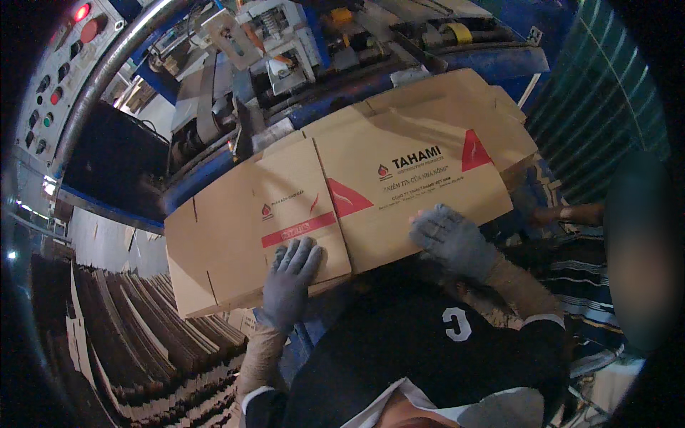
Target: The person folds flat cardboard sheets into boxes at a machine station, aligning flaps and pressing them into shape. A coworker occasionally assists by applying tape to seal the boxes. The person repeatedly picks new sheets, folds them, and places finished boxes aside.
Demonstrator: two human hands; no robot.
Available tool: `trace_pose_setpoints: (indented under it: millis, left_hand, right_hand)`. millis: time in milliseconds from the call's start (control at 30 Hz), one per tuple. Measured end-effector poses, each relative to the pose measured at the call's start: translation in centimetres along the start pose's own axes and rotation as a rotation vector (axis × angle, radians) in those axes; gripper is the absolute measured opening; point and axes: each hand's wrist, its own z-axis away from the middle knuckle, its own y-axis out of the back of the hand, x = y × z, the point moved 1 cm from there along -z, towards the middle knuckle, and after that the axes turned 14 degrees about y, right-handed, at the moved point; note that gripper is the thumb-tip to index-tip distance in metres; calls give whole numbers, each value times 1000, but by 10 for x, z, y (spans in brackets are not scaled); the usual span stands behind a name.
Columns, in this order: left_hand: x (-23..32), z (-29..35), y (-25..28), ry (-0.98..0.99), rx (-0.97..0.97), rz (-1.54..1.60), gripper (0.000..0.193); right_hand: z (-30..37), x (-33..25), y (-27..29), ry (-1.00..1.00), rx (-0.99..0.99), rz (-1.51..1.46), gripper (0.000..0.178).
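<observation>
A flattened cardboard box (421, 200) with red panels and dark print lies across in front of me, its far edge against the blue machine (342, 96). My left hand (289, 278), in a grey glove, rests on its near edge below a red stripe, fingers stretched out. Farther right my right hand (454, 240), also gloved in grey, lies flat on the near edge of the larger printed panel. Neither hand grips anything. A vertical seam divides the box between the two hands. Whether more sheets lie under it I cannot tell.
Several stacked cardboard sheets (157, 321) stand at the lower left. A control panel (61, 85) with buttons and a lit red lamp is at the upper left. At the right, another person's forearm (578, 214) reaches toward the box's right end, near a green corrugated wall (599, 93).
</observation>
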Motion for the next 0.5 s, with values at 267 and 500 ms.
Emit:
trace_pose_setpoints:
  millis: [267, 500]
  left_hand:
    - [-7, -3, 1, 0, 67, 8, 53]
    - [-1, -17, -2, 23, 180, 114, 65]
  right_hand:
    - [16, 37, 13, 34, -129, 164, 41]
    - [-75, 57, 12, -447, -28, -573, 46]
